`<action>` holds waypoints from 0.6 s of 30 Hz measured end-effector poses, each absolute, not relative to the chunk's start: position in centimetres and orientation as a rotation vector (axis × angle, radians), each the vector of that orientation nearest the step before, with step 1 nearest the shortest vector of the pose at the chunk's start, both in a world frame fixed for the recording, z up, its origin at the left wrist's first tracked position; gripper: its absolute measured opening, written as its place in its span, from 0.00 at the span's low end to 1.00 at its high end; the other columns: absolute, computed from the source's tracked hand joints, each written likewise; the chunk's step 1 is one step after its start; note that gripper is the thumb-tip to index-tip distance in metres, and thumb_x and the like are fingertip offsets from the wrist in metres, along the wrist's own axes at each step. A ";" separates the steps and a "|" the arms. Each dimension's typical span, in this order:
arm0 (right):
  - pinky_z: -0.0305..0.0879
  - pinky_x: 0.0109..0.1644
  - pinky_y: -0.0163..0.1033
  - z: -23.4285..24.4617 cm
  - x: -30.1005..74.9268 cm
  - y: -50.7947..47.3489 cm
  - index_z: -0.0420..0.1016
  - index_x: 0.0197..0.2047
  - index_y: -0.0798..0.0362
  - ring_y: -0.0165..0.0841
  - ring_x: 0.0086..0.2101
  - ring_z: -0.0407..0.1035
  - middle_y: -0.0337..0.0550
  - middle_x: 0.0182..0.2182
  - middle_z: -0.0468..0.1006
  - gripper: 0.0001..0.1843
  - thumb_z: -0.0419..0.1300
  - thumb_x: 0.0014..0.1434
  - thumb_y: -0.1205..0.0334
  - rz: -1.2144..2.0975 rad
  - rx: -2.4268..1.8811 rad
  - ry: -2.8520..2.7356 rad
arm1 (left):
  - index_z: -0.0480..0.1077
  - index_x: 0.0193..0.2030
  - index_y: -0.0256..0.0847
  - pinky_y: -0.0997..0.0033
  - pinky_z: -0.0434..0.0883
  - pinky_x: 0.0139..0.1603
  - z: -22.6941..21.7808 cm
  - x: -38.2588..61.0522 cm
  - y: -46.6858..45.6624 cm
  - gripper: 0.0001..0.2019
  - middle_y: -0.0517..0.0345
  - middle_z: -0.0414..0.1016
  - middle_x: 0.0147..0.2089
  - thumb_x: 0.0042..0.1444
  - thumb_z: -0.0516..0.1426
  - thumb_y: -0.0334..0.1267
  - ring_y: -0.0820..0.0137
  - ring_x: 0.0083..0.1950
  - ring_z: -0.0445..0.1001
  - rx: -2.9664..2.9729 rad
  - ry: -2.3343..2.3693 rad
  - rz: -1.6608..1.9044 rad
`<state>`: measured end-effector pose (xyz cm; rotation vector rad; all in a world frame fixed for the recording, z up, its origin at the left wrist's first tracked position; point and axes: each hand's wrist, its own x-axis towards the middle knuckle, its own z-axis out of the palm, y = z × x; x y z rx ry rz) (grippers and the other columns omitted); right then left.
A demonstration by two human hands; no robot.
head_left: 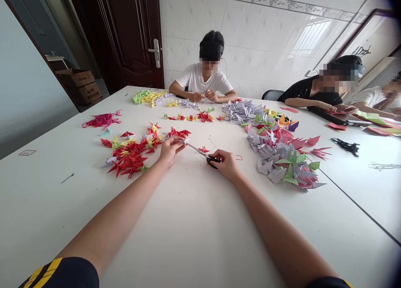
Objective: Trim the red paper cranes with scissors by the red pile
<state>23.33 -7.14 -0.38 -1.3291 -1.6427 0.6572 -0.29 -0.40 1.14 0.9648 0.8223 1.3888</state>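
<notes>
My left hand is closed in a pinch on a small pale paper piece just above the white table. My right hand grips black-handled scissors, whose blades point left toward that paper piece. A small red paper crane lies on the table just behind the blades. A pile of red and yellow paper cranes lies to the left of my left hand. A larger heap of grey, pink and green cranes lies to the right of my right hand.
Across the table a person in a white shirt handles paper; two more people sit at the right. More cranes, a pink string bundle and a black bundle lie about. A dark door stands behind.
</notes>
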 end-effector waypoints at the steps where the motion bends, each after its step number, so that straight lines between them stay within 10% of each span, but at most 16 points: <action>1: 0.58 0.32 0.38 -0.4 23.3 -7.1 0.78 0.32 0.50 0.32 0.28 0.62 0.39 0.25 0.75 0.10 0.65 0.46 0.57 0.659 -1.328 -1.641 | 0.75 0.33 0.37 0.57 0.73 0.55 1.1 -0.3 -0.4 0.11 0.57 0.77 0.35 0.39 0.68 0.32 0.71 0.39 0.76 0.967 0.823 1.388; 18: 0.58 0.31 0.37 0.4 22.4 -7.6 0.77 0.30 0.51 0.31 0.25 0.62 0.39 0.23 0.75 0.08 0.65 0.46 0.58 0.727 -1.336 -1.640 | 0.74 0.34 0.37 0.56 0.73 0.54 1.0 -0.3 -0.2 0.12 0.56 0.77 0.35 0.40 0.68 0.32 0.69 0.39 0.77 0.961 0.818 1.383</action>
